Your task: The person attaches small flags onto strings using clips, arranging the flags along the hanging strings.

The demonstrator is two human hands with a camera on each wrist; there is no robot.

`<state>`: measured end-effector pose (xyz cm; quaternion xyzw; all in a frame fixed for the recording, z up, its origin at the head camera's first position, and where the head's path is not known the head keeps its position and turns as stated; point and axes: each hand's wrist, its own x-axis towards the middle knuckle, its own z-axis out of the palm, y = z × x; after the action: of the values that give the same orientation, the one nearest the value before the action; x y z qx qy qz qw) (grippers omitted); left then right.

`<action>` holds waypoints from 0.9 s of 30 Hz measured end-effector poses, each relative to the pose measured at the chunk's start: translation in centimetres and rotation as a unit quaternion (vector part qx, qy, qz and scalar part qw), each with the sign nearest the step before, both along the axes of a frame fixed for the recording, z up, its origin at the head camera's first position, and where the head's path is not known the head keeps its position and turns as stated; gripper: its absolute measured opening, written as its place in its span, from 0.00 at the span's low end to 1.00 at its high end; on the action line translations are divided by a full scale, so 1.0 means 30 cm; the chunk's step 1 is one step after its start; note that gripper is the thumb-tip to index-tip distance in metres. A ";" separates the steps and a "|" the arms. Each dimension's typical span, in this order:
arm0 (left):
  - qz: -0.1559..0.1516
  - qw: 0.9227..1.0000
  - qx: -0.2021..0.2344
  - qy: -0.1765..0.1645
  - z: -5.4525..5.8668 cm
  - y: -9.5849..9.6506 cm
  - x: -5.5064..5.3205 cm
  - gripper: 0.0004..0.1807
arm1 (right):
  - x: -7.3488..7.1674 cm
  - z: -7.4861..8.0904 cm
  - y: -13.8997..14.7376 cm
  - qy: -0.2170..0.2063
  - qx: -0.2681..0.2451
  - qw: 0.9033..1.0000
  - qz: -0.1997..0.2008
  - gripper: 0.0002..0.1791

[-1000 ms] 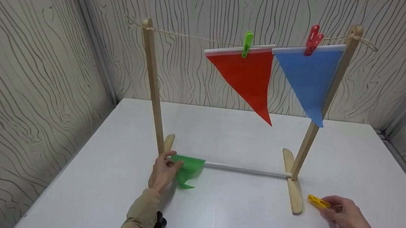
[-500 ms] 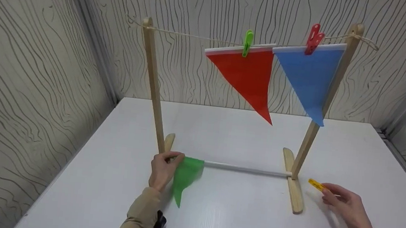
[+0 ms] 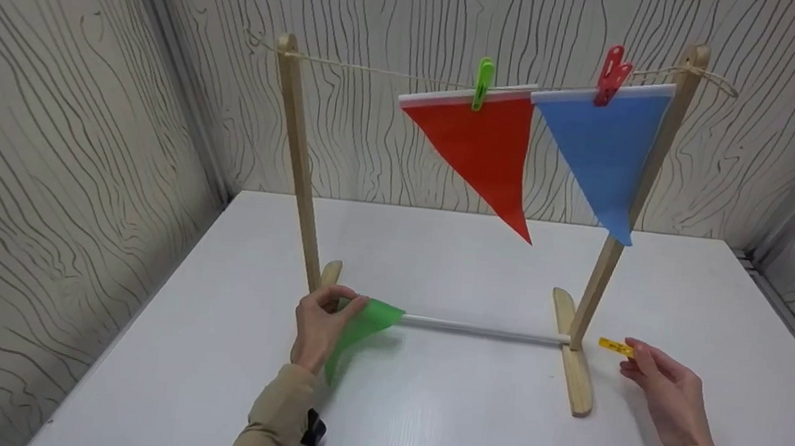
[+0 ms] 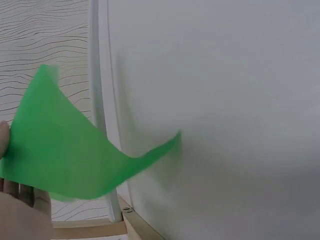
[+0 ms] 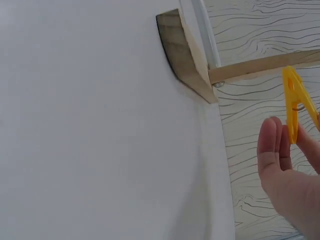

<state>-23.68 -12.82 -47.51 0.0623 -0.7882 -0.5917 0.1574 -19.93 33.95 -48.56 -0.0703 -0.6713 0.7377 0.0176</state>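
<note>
My left hand (image 3: 318, 327) pinches a green triangular pennant (image 3: 366, 321) by its upper edge, beside the foot of the left post; its tip hangs down toward the table. In the left wrist view the pennant (image 4: 65, 145) curves out from the fingers, its point over the white surface. My right hand (image 3: 669, 392) holds a yellow clothespin (image 3: 617, 347) between thumb and fingers, right of the wooden stand. The right wrist view shows the clothespin (image 5: 294, 102) side on. From a string hang a red pennant (image 3: 483, 151), under a green clothespin (image 3: 483, 84), and a blue pennant (image 3: 601, 148), under a red clothespin (image 3: 613, 76).
Two wooden posts, the left post (image 3: 297, 161) and the right post (image 3: 611, 267), carry the string (image 3: 369, 69). A white rod (image 3: 482, 329) joins them low down. The right foot (image 3: 576, 382) juts toward me on the white table (image 3: 444, 413). Patterned walls enclose the back and sides.
The left hand has lifted and turned the green pennant, which was crumpled and then hung straighter. The right hand has risen away from the near edge with the yellow clothespin.
</note>
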 end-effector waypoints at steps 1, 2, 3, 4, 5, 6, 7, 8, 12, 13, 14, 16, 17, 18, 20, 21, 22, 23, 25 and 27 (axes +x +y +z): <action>-0.005 1.000 0.002 0.006 0.002 0.001 0.000 0.14 | 0.000 0.003 -0.005 0.005 -0.046 0.999 -0.004 0.10; -0.010 1.000 0.005 0.013 0.004 0.002 0.000 0.14 | 0.000 0.006 -0.010 0.008 -0.095 0.995 -0.006 0.08; -0.013 1.000 0.006 0.019 0.006 0.003 0.000 0.16 | -0.001 0.010 -0.016 0.009 -0.135 0.991 -0.007 0.08; -0.016 1.000 0.006 0.025 0.008 0.004 -0.001 0.17 | -0.001 0.014 -0.021 0.007 -0.175 0.985 -0.009 0.08; -0.019 0.999 0.006 0.030 0.010 0.005 -0.001 0.17 | -0.001 0.017 -0.026 0.005 -0.208 0.978 -0.009 0.09; -0.022 0.999 0.006 0.034 0.013 0.005 -0.001 0.17 | -0.002 0.020 -0.031 0.001 -0.240 0.971 -0.010 0.09; -0.026 0.999 0.006 0.039 0.016 0.005 -0.001 0.18 | -0.002 0.022 -0.037 -0.004 -0.262 0.965 -0.010 0.08; -0.029 0.999 0.005 0.043 0.020 0.006 -0.001 0.18 | -0.002 0.024 -0.043 -0.007 -0.279 0.960 -0.008 0.08; -0.030 0.998 -0.007 0.052 0.034 0.008 0.000 0.17 | 0.001 0.026 -0.067 -0.006 -0.322 0.947 0.011 0.10; -0.026 0.998 -0.010 0.055 0.037 0.008 -0.001 0.17 | 0.002 0.026 -0.075 -0.004 -0.332 0.943 0.016 0.10; -0.019 0.998 -0.013 0.057 0.039 0.009 -0.001 0.15 | 0.003 0.026 -0.082 -0.001 -0.343 0.939 0.022 0.10; -0.004 0.998 -0.011 0.064 0.043 0.011 -0.003 0.13 | 0.005 0.026 -0.098 0.006 -0.373 0.927 0.032 0.11; 0.004 0.998 -0.007 0.067 0.046 0.012 -0.004 0.11 | 0.006 0.025 -0.107 0.010 -0.390 0.920 0.037 0.12; 0.009 0.998 -0.003 0.069 0.048 0.012 -0.004 0.09 | 0.008 0.024 -0.116 0.018 -0.403 0.914 0.041 0.12; 0.017 0.997 0.005 0.070 0.055 0.014 -0.004 0.07 | 0.009 0.024 -0.133 0.035 -0.426 0.902 0.051 0.14; 0.020 0.997 0.008 0.071 0.059 0.015 -0.004 0.06 | 0.010 0.025 -0.141 0.042 -0.437 0.897 0.057 0.14; 0.021 0.997 0.011 0.072 0.063 0.015 -0.003 0.06 | 0.011 0.025 -0.149 0.049 -0.445 0.892 0.062 0.15; 0.021 0.997 0.013 0.074 0.067 0.016 -0.002 0.06 | 0.013 0.027 -0.157 0.052 -0.452 0.888 0.064 0.15; 0.018 0.996 0.019 0.080 0.076 0.018 -0.001 0.06 | 0.016 0.032 -0.171 0.052 -0.463 0.883 0.064 0.14; 0.015 0.996 0.020 0.090 0.083 0.019 0.000 0.07 | 0.017 0.039 -0.184 0.040 -0.473 0.878 0.061 0.13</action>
<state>-23.69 -12.25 -45.01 0.0233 -0.7576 -0.6083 0.2355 -19.41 28.44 -47.40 -0.0003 -0.2444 0.9690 -0.0359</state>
